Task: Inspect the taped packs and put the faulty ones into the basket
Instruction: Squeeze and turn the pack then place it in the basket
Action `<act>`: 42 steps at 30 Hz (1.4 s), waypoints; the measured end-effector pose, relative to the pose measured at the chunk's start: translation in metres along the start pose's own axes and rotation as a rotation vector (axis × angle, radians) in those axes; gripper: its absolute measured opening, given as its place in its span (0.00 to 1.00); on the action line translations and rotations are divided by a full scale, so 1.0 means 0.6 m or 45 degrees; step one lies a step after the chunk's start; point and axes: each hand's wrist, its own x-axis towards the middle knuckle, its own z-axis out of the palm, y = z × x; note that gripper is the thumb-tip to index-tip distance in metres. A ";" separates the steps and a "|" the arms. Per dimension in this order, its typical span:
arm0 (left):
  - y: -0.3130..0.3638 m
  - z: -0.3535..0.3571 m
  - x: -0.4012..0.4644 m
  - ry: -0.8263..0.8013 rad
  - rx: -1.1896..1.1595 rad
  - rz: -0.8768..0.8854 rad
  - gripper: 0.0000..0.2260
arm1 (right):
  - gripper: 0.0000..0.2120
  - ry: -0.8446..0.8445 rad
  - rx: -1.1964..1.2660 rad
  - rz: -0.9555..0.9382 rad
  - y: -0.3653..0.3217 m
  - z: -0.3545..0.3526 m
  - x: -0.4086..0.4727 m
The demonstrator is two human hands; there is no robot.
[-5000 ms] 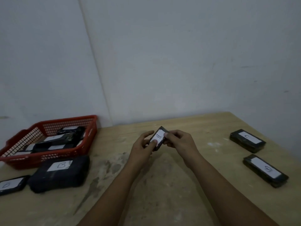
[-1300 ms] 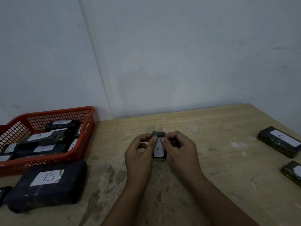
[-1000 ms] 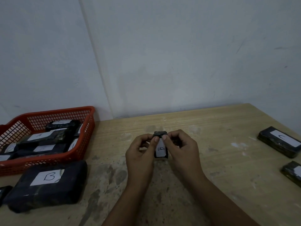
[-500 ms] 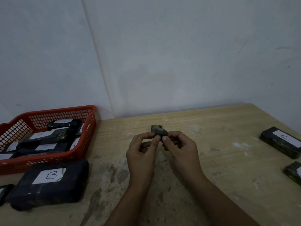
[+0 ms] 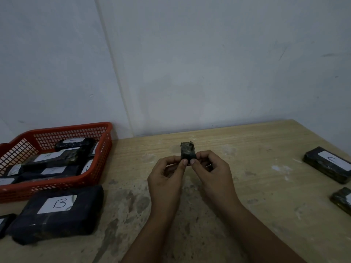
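Observation:
A small black taped pack (image 5: 187,151) is held up over the middle of the wooden table, its plain dark side toward me and its label hidden. My left hand (image 5: 167,179) pinches its lower left edge between thumb and fingers. My right hand (image 5: 210,173) pinches its lower right edge. The red mesh basket (image 5: 98,168) stands at the far left against the wall, with several black labelled packs inside.
A large black pack (image 5: 57,211) labelled B lies just in front of the basket, with another small pack (image 5: 4,223) cut off at the left edge. Two long packs lie at the right: one labelled C (image 5: 328,164), one (image 5: 342,200) partly out of frame.
Both hands have turned the small pack over away from me. Its white B label, visible a second ago, now faces away and the dark back shows. The pack sits slightly higher.

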 end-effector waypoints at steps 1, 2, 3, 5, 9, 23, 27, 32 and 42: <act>0.003 -0.001 0.000 -0.007 0.003 -0.010 0.05 | 0.03 -0.016 -0.018 -0.019 -0.002 0.000 0.000; 0.006 -0.002 -0.001 -0.009 0.011 -0.007 0.06 | 0.03 -0.031 -0.040 -0.040 -0.003 0.000 -0.001; 0.009 -0.003 -0.002 -0.008 0.026 0.010 0.07 | 0.03 -0.039 -0.066 -0.060 -0.005 0.000 -0.001; 0.010 -0.005 -0.001 0.002 0.090 0.091 0.06 | 0.04 -0.020 -0.129 -0.085 -0.003 0.001 0.000; 0.002 -0.006 0.004 -0.015 0.162 0.164 0.07 | 0.04 0.037 -0.018 -0.026 0.000 0.000 0.003; 0.002 -0.002 0.000 0.014 0.132 -0.004 0.02 | 0.03 -0.064 -0.065 0.008 -0.002 0.000 0.002; 0.005 -0.003 0.000 -0.044 0.076 -0.051 0.03 | 0.02 -0.009 -0.010 0.064 -0.003 0.002 -0.002; 0.007 0.006 -0.010 -0.118 0.020 -0.108 0.05 | 0.03 0.028 0.034 0.083 -0.005 -0.005 0.005; -0.001 -0.008 0.006 0.021 0.165 -0.010 0.03 | 0.05 -0.120 -0.027 0.080 0.002 0.004 0.002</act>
